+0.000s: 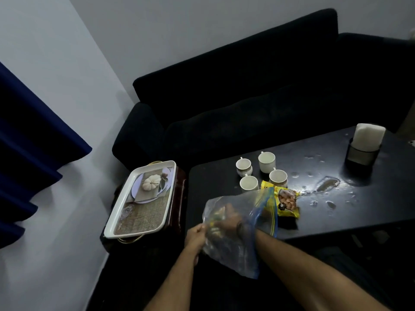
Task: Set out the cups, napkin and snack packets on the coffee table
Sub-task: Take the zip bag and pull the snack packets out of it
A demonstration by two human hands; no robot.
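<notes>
Left hand [197, 232] pinches bag [233, 234] edge | right hand [226, 218] inside bag, grip unclear | packet [289, 203], cups [249, 183] beyond hands on counter [359, 205] | I advise holding mouth wide, withdrawing packets singly.

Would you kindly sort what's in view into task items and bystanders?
Job: four cups; yellow snack packet; napkin holder; clear zip bag, left hand outside, right hand inside.

Lying about: tray; sofa; curtain.
</notes>
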